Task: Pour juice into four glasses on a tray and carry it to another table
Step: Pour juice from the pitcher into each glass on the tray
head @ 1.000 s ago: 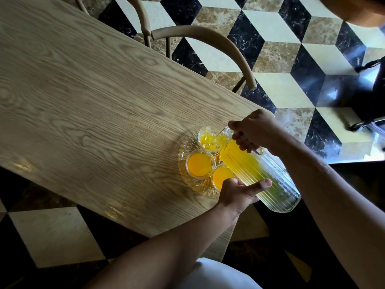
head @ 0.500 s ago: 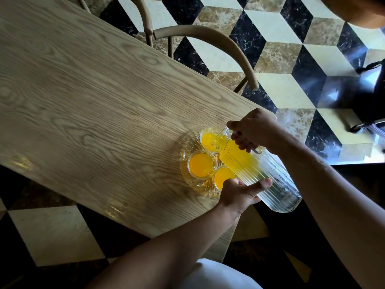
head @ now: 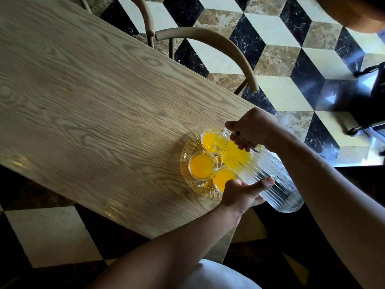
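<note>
- Tipping steeply toward the tray, the ribbed glass pitcher (head: 258,172) is lying with its spout over the far glass (head: 209,140), its base hanging out past the table's near edge.
- Compared with a second ago, the far glass is showing a fuller, calmer pool of orange juice, and less juice is sitting in the pitcher, now gathered only at the neck end.
- The right hand (head: 252,130) is gripping the pitcher's handle near the spout, fingers curled closed around it.
- The left hand (head: 241,195) is cupping the pitcher's body from below, thumb pressing across the ribs; it is keeping the same place as before.
- Two more glasses, a left glass (head: 202,166) and a near glass (head: 224,178), are standing full on the round cut-glass tray (head: 187,161); a fourth is not visible.
- The tray is resting near the corner of the wooden table (head: 83,97), with a curved wooden chair (head: 218,42) just beyond the far edge.
</note>
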A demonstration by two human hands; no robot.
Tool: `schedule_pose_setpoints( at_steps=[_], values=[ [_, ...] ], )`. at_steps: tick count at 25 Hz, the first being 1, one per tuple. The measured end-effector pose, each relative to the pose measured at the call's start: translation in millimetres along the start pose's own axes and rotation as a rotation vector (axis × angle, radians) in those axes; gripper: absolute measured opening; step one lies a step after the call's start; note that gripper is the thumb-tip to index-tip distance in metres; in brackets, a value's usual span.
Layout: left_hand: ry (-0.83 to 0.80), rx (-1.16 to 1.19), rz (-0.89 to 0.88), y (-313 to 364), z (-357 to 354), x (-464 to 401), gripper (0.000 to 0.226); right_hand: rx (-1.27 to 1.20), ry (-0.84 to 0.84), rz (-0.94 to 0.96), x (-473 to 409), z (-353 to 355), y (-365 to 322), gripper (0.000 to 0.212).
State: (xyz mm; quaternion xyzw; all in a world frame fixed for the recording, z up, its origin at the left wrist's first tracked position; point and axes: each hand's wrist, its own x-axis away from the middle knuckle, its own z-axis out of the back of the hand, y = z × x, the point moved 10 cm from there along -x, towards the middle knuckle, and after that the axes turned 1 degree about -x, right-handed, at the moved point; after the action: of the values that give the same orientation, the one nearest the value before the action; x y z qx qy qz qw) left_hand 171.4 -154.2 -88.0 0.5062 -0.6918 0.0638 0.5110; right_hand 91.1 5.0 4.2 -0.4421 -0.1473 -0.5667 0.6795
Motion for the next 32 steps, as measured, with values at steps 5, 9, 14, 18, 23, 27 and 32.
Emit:
schedule_pose_setpoints(
  at_steps=[5, 9, 14, 18, 23, 27, 32],
  values=[
    [-0.039, 0.05, 0.046, 3, -8, 4, 0.051, 0.046, 0.01, 0.004, 1, 1, -7, 0.045],
    [-0.052, 0.082, 0.08, 3, -11, 8, 0.061, 0.061, -0.012, -0.034, -2, -3, -8, 0.046],
    [-0.058, 0.151, 0.087, 3, -19, 12, 0.077, 0.096, -0.066, -0.11, -23, -15, 1, 0.049],
    [-0.058, 0.222, 0.098, 4, -25, 14, 0.077, 0.119, -0.148, -0.172, -33, -26, 9, 0.055],
    [-0.127, 0.279, 0.137, 5, -33, 17, 0.035, 0.188, -0.128, -0.084, -35, -26, -6, 0.054],
    [-0.165, 0.306, 0.115, 11, -39, 17, 0.054, 0.229, -0.131, -0.034, -31, -28, -20, 0.051],
    [-0.187, 0.332, 0.094, 18, -44, 19, 0.065, 0.3, -0.117, -0.007, -26, -26, -31, 0.052]
  ],
)
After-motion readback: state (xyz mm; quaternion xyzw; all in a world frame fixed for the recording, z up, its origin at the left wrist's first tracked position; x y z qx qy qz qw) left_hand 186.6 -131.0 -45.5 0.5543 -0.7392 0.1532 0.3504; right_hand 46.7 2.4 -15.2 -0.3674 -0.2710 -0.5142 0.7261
